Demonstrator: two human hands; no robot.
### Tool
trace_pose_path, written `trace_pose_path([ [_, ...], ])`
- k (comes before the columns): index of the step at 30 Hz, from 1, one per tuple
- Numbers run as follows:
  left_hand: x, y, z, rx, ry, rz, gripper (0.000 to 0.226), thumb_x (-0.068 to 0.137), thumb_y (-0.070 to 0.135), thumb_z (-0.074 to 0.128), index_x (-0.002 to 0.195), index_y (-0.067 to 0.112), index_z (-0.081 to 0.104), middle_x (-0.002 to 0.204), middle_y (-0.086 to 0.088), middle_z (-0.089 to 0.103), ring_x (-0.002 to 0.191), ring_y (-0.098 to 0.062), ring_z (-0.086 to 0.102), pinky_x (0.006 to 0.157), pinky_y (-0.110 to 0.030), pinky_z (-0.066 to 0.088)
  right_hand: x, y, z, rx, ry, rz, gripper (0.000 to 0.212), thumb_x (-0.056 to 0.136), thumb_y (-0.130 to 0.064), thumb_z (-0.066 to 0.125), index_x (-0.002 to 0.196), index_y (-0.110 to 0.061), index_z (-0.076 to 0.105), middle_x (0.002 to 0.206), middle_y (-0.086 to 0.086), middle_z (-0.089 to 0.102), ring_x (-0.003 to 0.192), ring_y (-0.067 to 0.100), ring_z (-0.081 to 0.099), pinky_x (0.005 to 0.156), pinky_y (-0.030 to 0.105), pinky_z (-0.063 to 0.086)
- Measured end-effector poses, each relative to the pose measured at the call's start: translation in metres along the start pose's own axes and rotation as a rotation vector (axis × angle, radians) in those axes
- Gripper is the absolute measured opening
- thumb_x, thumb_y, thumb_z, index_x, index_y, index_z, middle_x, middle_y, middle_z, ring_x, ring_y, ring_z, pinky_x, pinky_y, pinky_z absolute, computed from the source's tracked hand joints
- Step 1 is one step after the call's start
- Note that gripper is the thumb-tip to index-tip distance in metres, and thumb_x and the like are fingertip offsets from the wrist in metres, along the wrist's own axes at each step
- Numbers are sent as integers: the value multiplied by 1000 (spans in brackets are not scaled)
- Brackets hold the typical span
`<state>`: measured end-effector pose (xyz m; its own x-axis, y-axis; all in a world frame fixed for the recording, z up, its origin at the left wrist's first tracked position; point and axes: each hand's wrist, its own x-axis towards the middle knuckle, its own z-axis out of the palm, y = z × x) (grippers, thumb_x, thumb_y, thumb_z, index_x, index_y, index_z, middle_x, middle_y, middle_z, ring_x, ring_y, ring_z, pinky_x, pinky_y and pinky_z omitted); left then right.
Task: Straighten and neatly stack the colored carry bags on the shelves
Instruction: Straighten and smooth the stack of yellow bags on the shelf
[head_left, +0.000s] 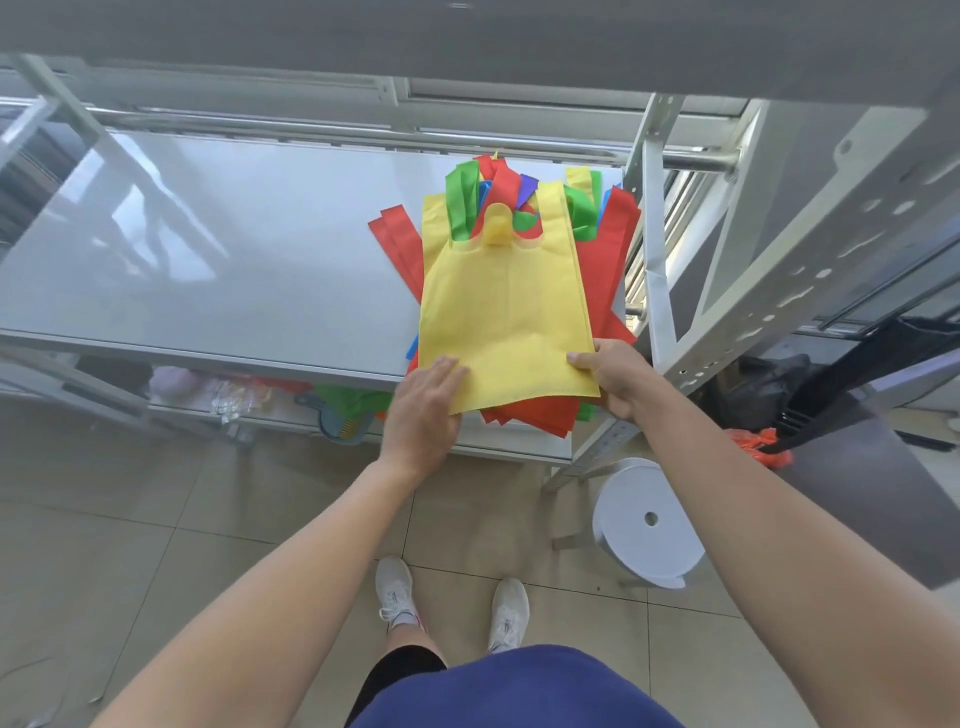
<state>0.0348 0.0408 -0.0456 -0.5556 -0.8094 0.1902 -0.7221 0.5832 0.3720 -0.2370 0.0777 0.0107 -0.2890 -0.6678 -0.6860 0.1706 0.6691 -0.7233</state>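
A yellow carry bag (504, 306) lies flat on top of a pile of colored bags (602, 249) at the right end of the white shelf (234, 244). Red, green, blue and purple bags stick out unevenly beneath it, handles pointing away from me. My left hand (423, 410) rests fingers-flat on the yellow bag's near left corner, at the shelf's front edge. My right hand (615, 376) pinches the near right corner, thumb on top and fingers underneath the pile's edge.
A metal upright post (649, 249) stands right against the pile. A lower shelf (260, 400) holds green bags and small items. A white round stool (649, 519) stands on the tiled floor by my right foot. Dark bags sit at the far right.
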Motion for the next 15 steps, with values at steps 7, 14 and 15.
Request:
trace_pose_path([
  [7, 0, -16, -22, -925, 147, -910, 43, 98, 42, 66, 130, 15, 54, 114, -5, 71, 94, -19, 74, 76, -32, 59, -13, 17, -13, 27, -16, 52, 27, 100, -5, 48, 125, -4, 59, 119, 16, 69, 102, 34, 70, 81, 47, 61],
  [14, 46, -24, -33, -1109, -215, -963, 38, 95, 12, 73, 130, 3, 60, 121, -12, 71, 104, -25, 73, 85, -38, 62, 3, 3, 0, -338, 235, -138, 50, 95, -36, 72, 133, -8, 57, 125, 3, 64, 111, 25, 63, 93, 45, 56],
  [15, 49, -24, -33, -1072, -207, -956, 37, 93, 10, 75, 127, 3, 62, 120, -11, 71, 103, -24, 73, 85, -39, 63, 7, 2, 1, -370, 272, -155, 49, 94, -35, 72, 133, -7, 58, 125, 6, 66, 111, 27, 65, 96, 48, 55],
])
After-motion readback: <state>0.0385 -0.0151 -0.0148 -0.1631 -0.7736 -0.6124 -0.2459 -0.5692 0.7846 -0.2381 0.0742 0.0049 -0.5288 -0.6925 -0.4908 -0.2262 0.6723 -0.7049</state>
